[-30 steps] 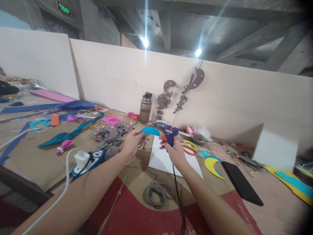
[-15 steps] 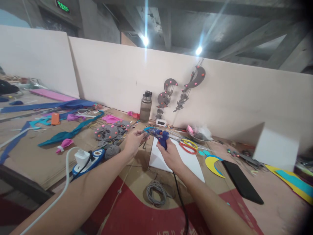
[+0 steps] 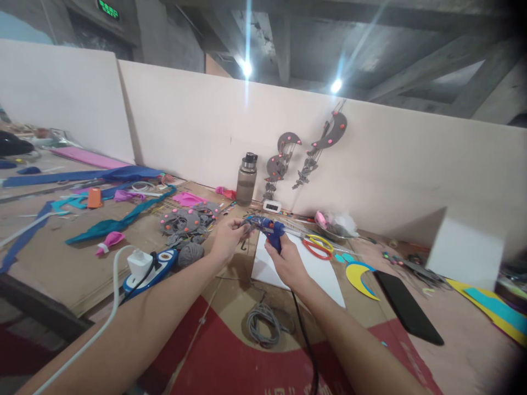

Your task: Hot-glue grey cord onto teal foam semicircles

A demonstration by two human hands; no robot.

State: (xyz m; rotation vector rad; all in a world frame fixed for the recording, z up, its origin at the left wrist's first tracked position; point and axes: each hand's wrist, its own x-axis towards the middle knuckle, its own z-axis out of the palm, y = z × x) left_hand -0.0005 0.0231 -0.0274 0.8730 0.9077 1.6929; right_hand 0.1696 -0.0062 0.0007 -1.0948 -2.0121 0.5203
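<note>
My right hand (image 3: 287, 259) is wrapped round the handle of a blue hot glue gun (image 3: 274, 235), whose nozzle points left. Between the pinched fingers of my left hand (image 3: 225, 240) is a small grey and blue piece (image 3: 248, 221), right at the nozzle; its exact shape is too small to make out. Whether the nozzle touches it I cannot tell. A black cord (image 3: 303, 334) runs down from the gun. Below my right hand lies a sheet of white paper (image 3: 269, 266). Scissors with red and yellow handles (image 3: 319, 247) lie to its right.
A water bottle (image 3: 246, 181) stands at the back board. Left are grey felt pieces with pink dots (image 3: 181, 220), a grey yarn ball (image 3: 191, 253) and a power strip (image 3: 164, 263). A grey cord coil (image 3: 264, 325) lies in front; a yellow crescent (image 3: 357, 277) and black phone (image 3: 407, 307) lie right.
The small piece in my left fingers has turned, so less of its blue and more grey shows. The glue gun stays in almost the same place at it.
</note>
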